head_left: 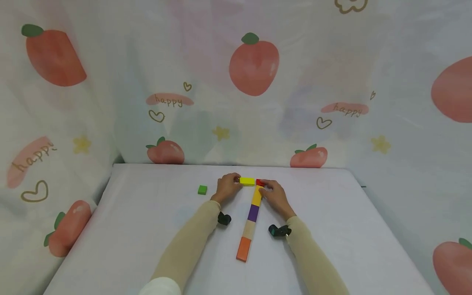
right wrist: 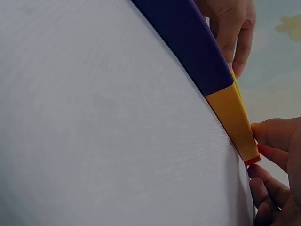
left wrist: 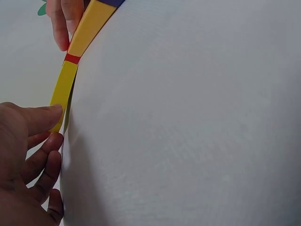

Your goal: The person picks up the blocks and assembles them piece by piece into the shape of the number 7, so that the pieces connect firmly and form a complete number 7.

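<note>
In the head view, my left hand (head_left: 227, 187) pinches the left end of a bright yellow block (head_left: 247, 181) between thumb and fingers. Its other end points toward a small red block (head_left: 259, 182) at the far end of a row. My right hand (head_left: 275, 197) holds that red block, fingertips at its far side and thumb beside the amber block (head_left: 257, 196). From there the row runs toward me: a purple block (head_left: 253, 213), a beige block (head_left: 249, 229) and an orange block (head_left: 243, 249). The right wrist view shows the right thumb (right wrist: 273, 132) close to the red-amber joint.
A small green block (head_left: 202, 189) lies alone to the left of my left hand. White cloth covers the table (head_left: 147, 229), and a fruit-printed curtain (head_left: 206, 53) stands along its back edge. Dark wrist cameras sit under both sleeves.
</note>
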{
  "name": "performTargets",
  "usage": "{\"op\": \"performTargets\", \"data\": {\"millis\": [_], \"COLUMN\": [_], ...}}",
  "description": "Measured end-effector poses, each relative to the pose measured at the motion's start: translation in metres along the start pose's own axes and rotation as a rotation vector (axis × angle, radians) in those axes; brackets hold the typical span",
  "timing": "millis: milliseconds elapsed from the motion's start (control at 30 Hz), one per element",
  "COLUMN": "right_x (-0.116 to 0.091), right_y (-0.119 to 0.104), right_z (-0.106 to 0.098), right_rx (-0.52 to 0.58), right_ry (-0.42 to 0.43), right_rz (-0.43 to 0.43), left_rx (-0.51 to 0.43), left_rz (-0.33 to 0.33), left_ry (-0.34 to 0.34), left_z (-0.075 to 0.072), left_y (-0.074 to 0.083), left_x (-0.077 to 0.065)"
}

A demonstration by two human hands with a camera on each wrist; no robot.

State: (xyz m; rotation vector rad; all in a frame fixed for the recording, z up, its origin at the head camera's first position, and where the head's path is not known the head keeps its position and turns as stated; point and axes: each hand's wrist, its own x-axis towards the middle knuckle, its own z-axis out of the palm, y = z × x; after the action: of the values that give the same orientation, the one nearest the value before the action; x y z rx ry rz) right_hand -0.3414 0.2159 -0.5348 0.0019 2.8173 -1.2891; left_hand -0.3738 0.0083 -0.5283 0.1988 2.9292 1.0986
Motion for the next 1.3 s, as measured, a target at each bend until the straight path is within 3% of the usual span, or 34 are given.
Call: {"op": "performTargets", "data": {"millis": [233, 833, 1300], "right_x": [0.0, 0.0, 0.002], "right_y": [0.003, 0.006, 0.004], "right_z": [-0.004, -0.003, 0.002], "right_rx": [-0.003, -0.019, -0.01], "right_ry": [-0.001, 0.002, 0.001], "right_rz": [0.009, -0.007, 0.029], "left_rx": [0.026, 0.071, 0.016], "left_rz": [-0.001, -0.02, -0.017], "left_ry": [-0.002, -0.009, -0.025], "left_z": [0.003, 0.009, 0.002], "left_y": [0.01, 0.012, 0.011], "left_x": [0.001, -0.002, -0.006]}}
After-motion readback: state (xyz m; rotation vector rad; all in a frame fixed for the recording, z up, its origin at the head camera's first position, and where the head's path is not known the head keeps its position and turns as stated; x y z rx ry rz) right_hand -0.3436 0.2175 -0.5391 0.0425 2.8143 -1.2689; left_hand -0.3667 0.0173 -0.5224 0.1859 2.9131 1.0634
